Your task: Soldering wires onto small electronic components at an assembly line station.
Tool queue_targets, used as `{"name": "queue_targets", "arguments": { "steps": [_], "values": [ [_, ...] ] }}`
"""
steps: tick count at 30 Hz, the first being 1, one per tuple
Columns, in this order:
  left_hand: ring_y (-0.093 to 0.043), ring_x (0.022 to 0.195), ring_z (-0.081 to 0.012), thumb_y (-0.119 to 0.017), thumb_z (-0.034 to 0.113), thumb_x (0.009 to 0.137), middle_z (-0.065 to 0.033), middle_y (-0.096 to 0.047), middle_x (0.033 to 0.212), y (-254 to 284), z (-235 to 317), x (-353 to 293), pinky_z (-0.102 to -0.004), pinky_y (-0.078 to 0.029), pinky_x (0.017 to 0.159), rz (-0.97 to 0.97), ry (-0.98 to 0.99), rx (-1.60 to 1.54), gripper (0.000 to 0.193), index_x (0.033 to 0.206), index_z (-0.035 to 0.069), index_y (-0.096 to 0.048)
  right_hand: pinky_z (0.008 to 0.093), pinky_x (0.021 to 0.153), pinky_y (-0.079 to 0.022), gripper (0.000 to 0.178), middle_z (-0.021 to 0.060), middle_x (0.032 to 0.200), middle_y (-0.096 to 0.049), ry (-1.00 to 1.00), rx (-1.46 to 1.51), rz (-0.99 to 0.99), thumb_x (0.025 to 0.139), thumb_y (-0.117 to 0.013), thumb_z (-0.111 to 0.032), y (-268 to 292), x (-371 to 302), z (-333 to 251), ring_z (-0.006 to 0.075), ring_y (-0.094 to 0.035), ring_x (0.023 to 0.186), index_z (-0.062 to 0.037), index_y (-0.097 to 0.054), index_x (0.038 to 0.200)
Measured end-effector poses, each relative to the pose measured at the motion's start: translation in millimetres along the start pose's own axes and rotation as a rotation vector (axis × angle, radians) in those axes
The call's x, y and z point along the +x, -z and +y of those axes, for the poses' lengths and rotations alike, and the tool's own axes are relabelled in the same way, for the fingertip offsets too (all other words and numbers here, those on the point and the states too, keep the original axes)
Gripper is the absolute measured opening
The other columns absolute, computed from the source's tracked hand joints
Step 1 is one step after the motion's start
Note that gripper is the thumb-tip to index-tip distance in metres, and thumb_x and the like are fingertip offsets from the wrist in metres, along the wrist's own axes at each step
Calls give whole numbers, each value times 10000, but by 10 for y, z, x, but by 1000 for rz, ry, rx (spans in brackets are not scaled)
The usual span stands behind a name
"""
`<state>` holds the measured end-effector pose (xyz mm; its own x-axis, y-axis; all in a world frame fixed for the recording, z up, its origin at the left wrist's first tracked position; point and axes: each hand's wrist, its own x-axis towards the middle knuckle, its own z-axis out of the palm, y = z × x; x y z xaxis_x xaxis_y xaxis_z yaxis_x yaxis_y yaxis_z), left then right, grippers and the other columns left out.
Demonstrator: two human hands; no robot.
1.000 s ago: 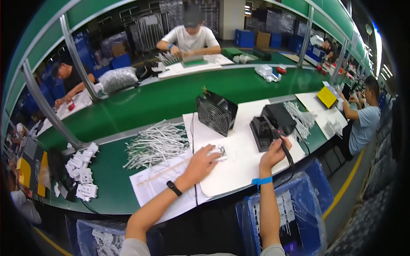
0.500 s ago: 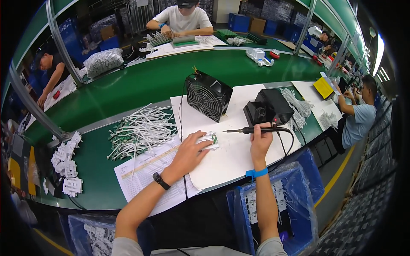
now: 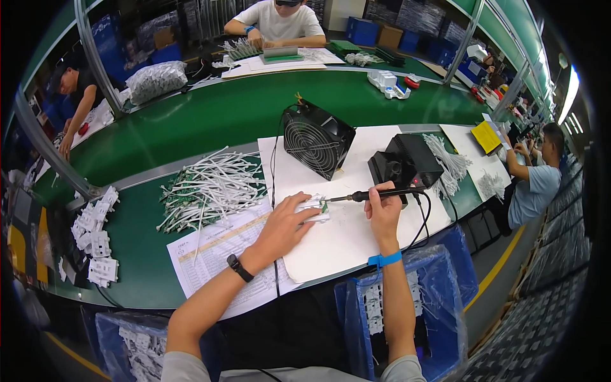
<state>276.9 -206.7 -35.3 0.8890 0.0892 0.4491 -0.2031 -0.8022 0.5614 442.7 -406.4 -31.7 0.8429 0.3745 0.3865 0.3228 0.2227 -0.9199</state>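
Work piece: white plastic part with a small green board (image 3: 323,207), flat on the white sheet (image 3: 356,245) mid-counter (image 3: 143,280). Left hand (image 3: 284,223) lies over its left side; cannot tell whether this grip pinches or merely presses. Right hand's grip is closed around the handle of a soldering iron (image 3: 359,196), tip at the board's edge.

Around it: fan (image 3: 312,143) stands behind the piece; iron holder (image 3: 386,167) and black box (image 3: 417,159) stand behind the right hand. The iron's cable loops to the right. A thin black cord (image 3: 273,165) runs down the sheet's left side and passes under the left hand. Left of the sheet: heaped cables (image 3: 213,188), a printed paper (image 3: 210,254) below them, a pile of white parts (image 3: 95,235) farther out.

Materials: fan has a round wire grille in a boxy black frame; cables are thin, white, green-ended; the bin (image 3: 449,331) below is blue, lined with clear, crinkled film.

Obscured: fingers cover part of the piece; tip contact unclear; right forearm hides some of the bin, lower edge cut off.
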Motion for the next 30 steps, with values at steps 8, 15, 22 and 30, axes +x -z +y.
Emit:
{"name": "queue_targets", "arguments": {
  "steps": [8,15,22,30],
  "values": [
    [-523,1289,-371,-700,141,912,-163,-574,1373,-6,-23,-8,-433,-444,1084,3,-13,12,286,1192,89,-726,207,422,-343,136,4,626,-527,8,-45,-28,1046,-582,-122,-28,23,-13,56,-459,482,-76,-526,932],
    [-515,1308,-382,-697,126,904,-181,-568,1376,-24,-26,-6,-439,-441,1086,6,-8,31,356,1257,93,-675,214,448,-368,130,7,656,-552,-24,-39,-18,1032,-600,-93,-33,63,3,59,-508,531,-51,-526,933],
    [-507,1298,-385,-687,100,901,-193,-543,1376,-17,41,15,-443,-437,1088,-22,22,32,472,1366,111,-611,205,410,-316,145,-10,611,-500,-4,-17,124,1051,-571,-119,15,-8,-17,52,-432,463,-82,-513,924],
    [-434,1370,-419,-627,63,937,-218,-487,1420,-45,47,45,-459,-374,1154,-67,26,135,472,1400,148,-604,205,471,-361,131,-12,694,-512,75,-2,119,1036,-579,-78,96,-27,62,49,-470,532,-76,-511,924]
  ]
}}
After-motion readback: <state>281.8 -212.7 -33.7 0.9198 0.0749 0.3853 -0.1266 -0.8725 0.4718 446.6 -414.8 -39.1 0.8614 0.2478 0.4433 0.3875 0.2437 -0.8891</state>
